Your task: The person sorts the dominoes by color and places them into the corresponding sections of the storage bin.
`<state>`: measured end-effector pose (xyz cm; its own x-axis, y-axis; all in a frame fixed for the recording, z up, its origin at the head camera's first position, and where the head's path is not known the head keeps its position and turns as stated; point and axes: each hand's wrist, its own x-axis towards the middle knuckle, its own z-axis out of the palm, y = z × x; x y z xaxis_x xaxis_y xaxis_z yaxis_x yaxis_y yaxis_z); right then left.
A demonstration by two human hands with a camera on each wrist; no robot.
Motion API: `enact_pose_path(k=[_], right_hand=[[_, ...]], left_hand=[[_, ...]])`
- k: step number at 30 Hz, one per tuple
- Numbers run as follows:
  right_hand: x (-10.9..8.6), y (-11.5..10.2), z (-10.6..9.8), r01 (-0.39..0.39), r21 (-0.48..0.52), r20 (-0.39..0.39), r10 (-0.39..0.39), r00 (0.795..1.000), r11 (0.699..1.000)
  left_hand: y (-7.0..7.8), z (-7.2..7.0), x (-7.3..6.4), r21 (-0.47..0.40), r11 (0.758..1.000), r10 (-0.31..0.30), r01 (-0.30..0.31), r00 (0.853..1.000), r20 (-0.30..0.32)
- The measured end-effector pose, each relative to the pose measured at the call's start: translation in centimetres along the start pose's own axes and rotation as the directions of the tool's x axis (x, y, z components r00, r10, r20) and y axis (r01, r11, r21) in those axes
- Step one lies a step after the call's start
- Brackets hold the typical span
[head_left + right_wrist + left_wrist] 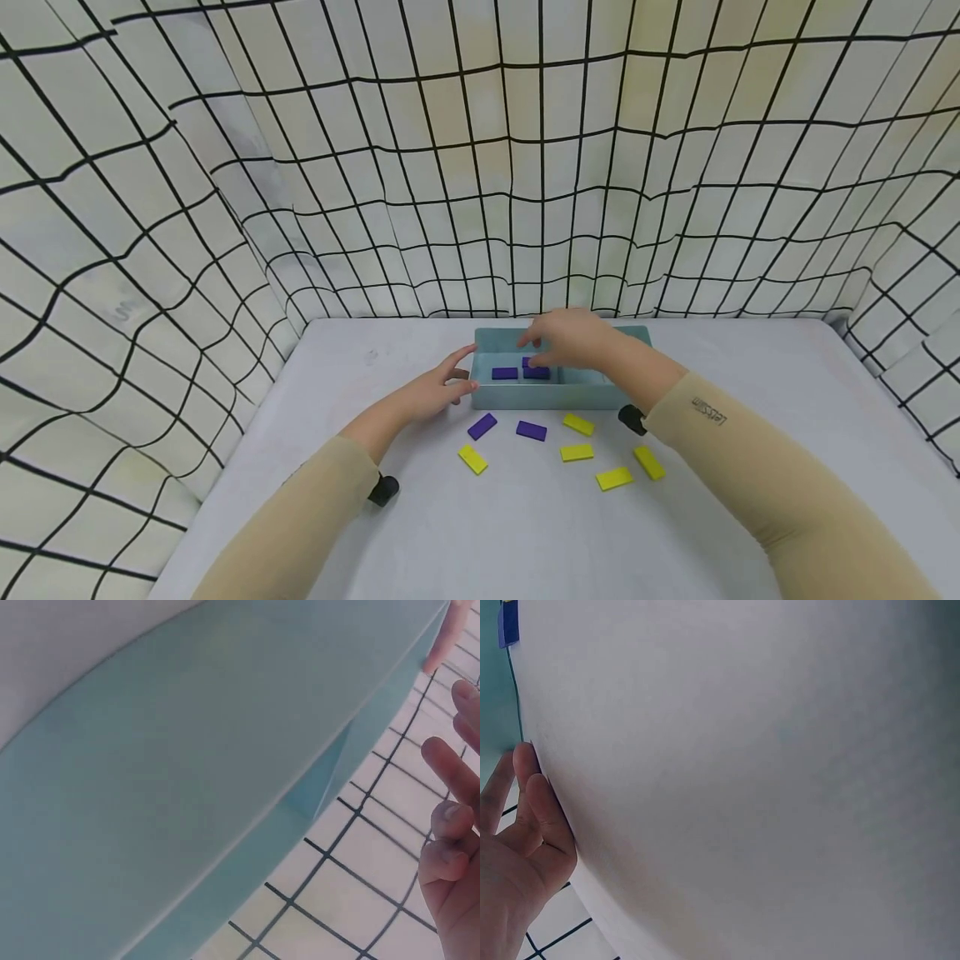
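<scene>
A pale blue-green divided box (525,397) stands at the far side of the white table. Inside its left part lie a few purple blocks (505,373). My right hand (573,337) hovers over the box, thumb close above those blocks; in the right wrist view its fingers (450,769) are loosely bent with nothing between them. At the box's left end is my left hand (431,392), fingers spread and fingertips right at the wall. In the left wrist view the left hand (525,855) rests beside the teal box wall (496,697).
In front of the box lie two purple blocks, one purple block (482,427) left of the other purple block (531,431). Several yellow blocks (577,452) are scattered nearer, mostly to the right. White walls with black netting (510,200) enclose the table's back and sides.
</scene>
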<state>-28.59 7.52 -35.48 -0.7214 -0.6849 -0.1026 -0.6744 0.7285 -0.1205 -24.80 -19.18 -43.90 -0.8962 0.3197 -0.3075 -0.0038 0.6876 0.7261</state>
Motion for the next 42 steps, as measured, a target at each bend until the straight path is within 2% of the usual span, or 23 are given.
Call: enact_pose_path(k=[8,11,16,21,27,42], right_hand=[[-1.9,-1.3,0.6,0.115,0.031,-0.052,-0.113,0.992,0.993],[-2.5,-2.1,0.6,0.153,0.037,-0.037,-0.152,0.988,0.988],[-3.3,-3.2,0.9,0.174,0.02,0.002,-0.175,0.985,0.984],[-3.9,-3.9,1.4,0.179,0.019,0.009,-0.179,0.984,0.984],[-4.3,-4.4,2.4,0.145,0.015,0.05,-0.146,0.988,0.989],[-3.6,-4.1,6.9,0.129,-0.123,0.087,-0.119,0.989,0.984]], left_hand=[[0.1,0.0,-0.1,0.008,1.0,-0.001,0.001,1.0,-0.002],[0.1,0.0,-0.1,0.008,1.0,-0.002,0.002,1.0,0.0],[0.0,0.0,0.1,0.008,1.0,-0.007,0.007,1.0,0.0],[0.0,0.0,0.1,0.002,1.0,-0.009,0.009,1.0,0.0],[-0.1,0.0,0.1,0.004,1.0,-0.002,0.002,1.0,0.001],[-0.2,0.0,0.4,0.005,1.0,0.011,-0.011,1.0,-0.003]])
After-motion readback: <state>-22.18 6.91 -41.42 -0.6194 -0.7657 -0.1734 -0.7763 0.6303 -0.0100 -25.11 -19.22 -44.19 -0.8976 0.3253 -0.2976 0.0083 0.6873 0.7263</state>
